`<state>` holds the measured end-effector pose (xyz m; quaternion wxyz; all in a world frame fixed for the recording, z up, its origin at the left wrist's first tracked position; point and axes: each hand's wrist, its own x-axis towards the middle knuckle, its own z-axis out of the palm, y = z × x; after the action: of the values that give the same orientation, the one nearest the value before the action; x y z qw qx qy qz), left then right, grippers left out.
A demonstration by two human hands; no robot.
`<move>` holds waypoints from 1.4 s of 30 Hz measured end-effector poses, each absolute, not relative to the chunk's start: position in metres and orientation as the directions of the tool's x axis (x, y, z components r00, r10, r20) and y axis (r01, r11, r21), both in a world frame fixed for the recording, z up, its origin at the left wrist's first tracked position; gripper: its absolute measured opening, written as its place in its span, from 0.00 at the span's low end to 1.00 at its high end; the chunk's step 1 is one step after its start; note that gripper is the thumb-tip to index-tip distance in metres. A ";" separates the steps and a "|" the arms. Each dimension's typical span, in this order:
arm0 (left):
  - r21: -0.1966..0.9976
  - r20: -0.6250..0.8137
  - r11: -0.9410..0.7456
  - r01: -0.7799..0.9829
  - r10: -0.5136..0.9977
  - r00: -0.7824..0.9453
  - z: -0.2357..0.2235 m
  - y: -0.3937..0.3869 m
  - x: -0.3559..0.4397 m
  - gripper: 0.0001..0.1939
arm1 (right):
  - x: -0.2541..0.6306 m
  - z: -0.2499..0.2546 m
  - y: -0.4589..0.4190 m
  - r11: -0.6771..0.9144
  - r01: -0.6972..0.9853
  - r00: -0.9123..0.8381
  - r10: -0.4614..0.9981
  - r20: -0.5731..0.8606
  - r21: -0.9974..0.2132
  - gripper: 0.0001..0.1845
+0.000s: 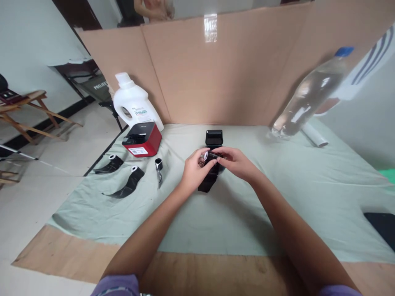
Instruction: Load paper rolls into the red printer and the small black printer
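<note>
Looks mid-job to me: the black device (214, 137) has its lid up, and the black roll (212, 156) is right at it, mid-cloth (234, 234), with what looks like a loose strip (207, 184) trailing nearward. Can't tell if it's seated; lid's not down yet. My left hand (195, 167) pinches the roll's white-cored end, right hand (237, 163) grips the other. Three more rolls (135, 179) lie loose at left. Writing: red box's sticker (138, 151) and white jug's label (142, 112) too blurry, far-left chair (92, 88) reads "PROJE…".
</note>
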<state>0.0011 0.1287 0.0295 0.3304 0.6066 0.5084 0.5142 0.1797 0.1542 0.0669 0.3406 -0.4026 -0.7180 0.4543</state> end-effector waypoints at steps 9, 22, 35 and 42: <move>0.999 0.016 -0.021 -0.047 0.996 -0.089 0.011 0.119 0.018 0.40 | 0.186 0.063 0.170 0.571 0.575 -0.493 0.813 0.309 -0.585 0.19; 0.996 -0.061 0.057 -0.064 0.997 -0.056 -0.011 0.122 0.019 0.31 | 0.174 0.041 0.251 0.479 0.768 -0.444 0.877 0.185 -0.425 0.18; 0.997 -0.050 0.047 -0.058 0.998 -0.041 -0.022 0.124 0.018 0.27 | 0.165 0.022 0.250 0.413 0.844 -0.392 0.911 0.130 -0.342 0.16; 0.999 -0.041 0.040 -0.023 0.998 -0.044 -0.024 0.123 0.017 0.25 | 0.165 0.019 0.250 0.378 0.834 -0.362 0.925 0.119 -0.403 0.11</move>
<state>0.0170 0.1231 -0.0241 0.5044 0.4730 0.5153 0.5062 0.1649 0.2503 0.0194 0.1646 -0.5404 -0.8135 0.1380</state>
